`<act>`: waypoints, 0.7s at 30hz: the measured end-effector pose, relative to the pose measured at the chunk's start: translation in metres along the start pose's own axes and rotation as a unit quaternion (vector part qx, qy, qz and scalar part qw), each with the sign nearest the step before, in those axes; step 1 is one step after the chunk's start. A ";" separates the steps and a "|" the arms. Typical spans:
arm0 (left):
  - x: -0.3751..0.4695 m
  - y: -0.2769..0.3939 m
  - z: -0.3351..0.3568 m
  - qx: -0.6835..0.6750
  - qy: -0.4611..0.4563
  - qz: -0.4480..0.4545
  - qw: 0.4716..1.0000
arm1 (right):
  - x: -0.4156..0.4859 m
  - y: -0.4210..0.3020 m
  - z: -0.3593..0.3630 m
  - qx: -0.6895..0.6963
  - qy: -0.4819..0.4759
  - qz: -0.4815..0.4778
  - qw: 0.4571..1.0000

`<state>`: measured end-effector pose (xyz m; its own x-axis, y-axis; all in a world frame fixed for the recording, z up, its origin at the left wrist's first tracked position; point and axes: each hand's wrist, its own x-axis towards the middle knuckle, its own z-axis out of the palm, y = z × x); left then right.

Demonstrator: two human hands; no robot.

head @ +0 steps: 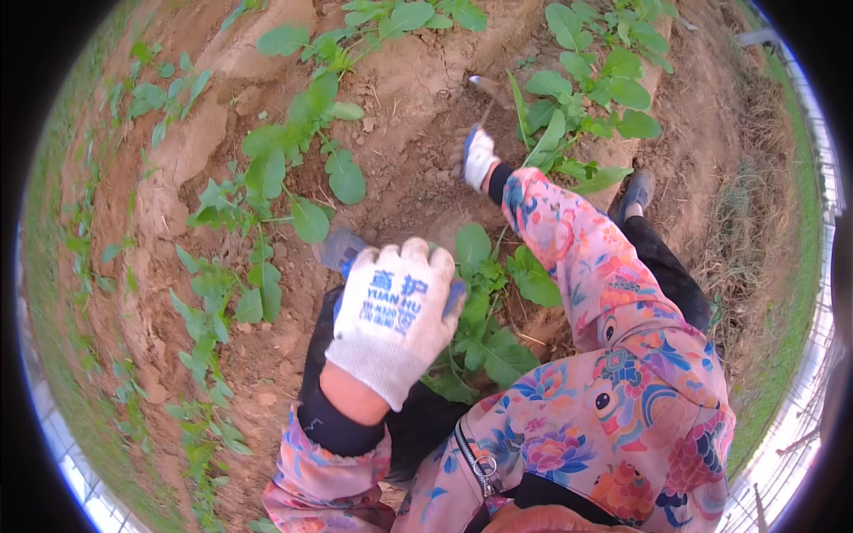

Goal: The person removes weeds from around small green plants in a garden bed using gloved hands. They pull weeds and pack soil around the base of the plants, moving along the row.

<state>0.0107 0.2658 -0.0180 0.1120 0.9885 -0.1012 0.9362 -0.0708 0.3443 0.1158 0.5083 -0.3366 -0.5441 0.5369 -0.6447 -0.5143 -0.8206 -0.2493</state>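
Observation:
My left hand (396,306), in a white knitted work glove with blue coating and printing, is raised near the centre with its back up. Its fingers curl downward, and the palm is hidden. Farther forward, my right hand (478,158), in a similar soil-stained glove, is closed around a small bladed hand tool, perhaps a hoe. The tool's blade (492,88) is at the soil, left of a leafy green plant (550,126). Another leafy plant (493,346) grows between my arms, right of my left hand.
More leafy plants (266,173) grow in rows across the brown soil (400,146) to the left. My shoes (341,248) rest on the ground on both sides. Dry grass (746,233) and a green strip (800,200) lie at the right edge.

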 end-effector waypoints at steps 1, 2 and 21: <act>0.000 0.002 -0.001 -0.003 0.001 0.002 1.000 | 0.014 -0.012 0.004 -0.077 0.074 -0.101 0.989; 0.001 0.002 -0.003 -0.004 -0.013 0.003 1.000 | 0.029 -0.031 0.006 -0.081 0.108 -0.109 0.985; 0.000 -0.003 -0.008 -0.005 -0.067 -0.035 0.997 | 0.065 -0.006 -0.065 -0.425 0.341 -0.269 0.794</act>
<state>0.0056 0.2675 -0.0119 0.0906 0.9644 -0.2482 0.9403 -0.0007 0.3404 0.1267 0.5356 -0.4233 0.2370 0.8614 -0.4492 0.2411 -0.5001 -0.8317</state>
